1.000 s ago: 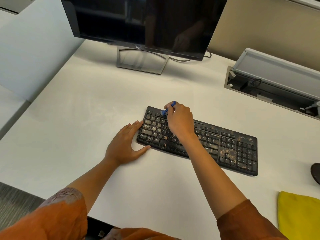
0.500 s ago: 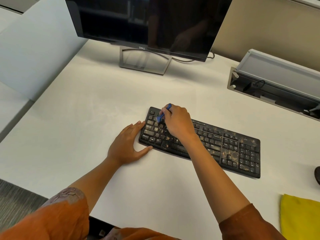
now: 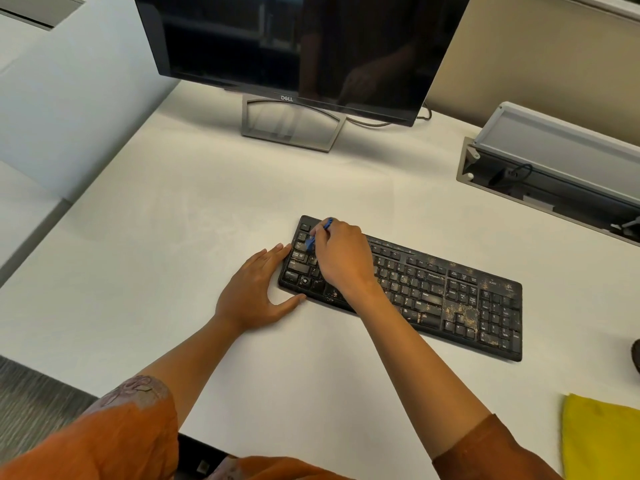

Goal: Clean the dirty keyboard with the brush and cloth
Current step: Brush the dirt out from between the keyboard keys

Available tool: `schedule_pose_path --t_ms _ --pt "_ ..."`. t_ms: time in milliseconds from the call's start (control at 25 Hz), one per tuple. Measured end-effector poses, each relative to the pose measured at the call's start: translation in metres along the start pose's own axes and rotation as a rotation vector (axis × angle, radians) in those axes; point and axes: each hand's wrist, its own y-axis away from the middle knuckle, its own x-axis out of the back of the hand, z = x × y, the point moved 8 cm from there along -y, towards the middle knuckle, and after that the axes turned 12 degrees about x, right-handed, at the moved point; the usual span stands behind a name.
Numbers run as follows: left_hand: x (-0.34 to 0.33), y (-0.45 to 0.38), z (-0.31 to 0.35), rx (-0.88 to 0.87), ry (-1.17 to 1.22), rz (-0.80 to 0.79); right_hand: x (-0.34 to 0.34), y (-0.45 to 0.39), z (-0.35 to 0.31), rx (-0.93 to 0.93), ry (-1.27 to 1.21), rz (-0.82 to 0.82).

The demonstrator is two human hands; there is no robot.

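A black keyboard [image 3: 433, 292] lies at a slant on the white counter [image 3: 173, 220], its keys speckled with tan grime that is thickest near the arrow keys and number pad. The right hand [image 3: 341, 258] hovers over the keyboard's left end, fingers curled round a small blue brush [image 3: 317, 235] whose tip points down onto the keys near the upper left corner. The left hand [image 3: 258, 294] lies flat on the counter with fingers straight, fingertips touching the keyboard's left edge and the thumb against its near corner. A yellow cloth [image 3: 602, 441] sits on the counter at the lower right, well apart from the keyboard. A dark monitor [image 3: 298, 46] stands on its stand behind, and an open cable tray [image 3: 554, 174] is set in the counter to the right.
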Motion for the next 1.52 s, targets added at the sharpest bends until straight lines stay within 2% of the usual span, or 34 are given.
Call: schedule_pose_path --t_ms 200,400,560,800,1000,1200,1400,1520 --pt "-0.001 -0.002 -0.001 -0.002 -0.015 -0.008 0.015 -0.003 -0.001 -0.024 -0.064 0.1" --pt "-0.001 -0.001 0.0 -0.01 -0.008 -0.006 0.008 -0.001 -0.002 -0.006 -0.048 -0.056" --pt "0.001 -0.001 0.001 -0.016 -0.007 0.002 0.027 -0.007 -0.005 0.041 -0.109 0.067" --pt "0.001 -0.001 0.002 -0.003 -0.01 -0.005 0.006 0.001 -0.006 0.137 0.01 -0.15" --pt "0.001 0.0 0.0 0.006 -0.016 -0.023 0.017 -0.003 -0.011 0.143 0.021 -0.088" --pt "0.006 -0.001 0.008 -0.009 0.039 -0.038 0.01 0.001 -0.017 0.178 0.004 -0.305" --pt "0.006 0.0 0.008 -0.015 0.052 -0.041 0.022 -0.017 -0.028 0.202 -0.028 -0.157" --pt "0.005 0.0 0.009 -0.016 0.047 -0.051 0.006 -0.016 -0.031 0.242 0.04 -0.231"
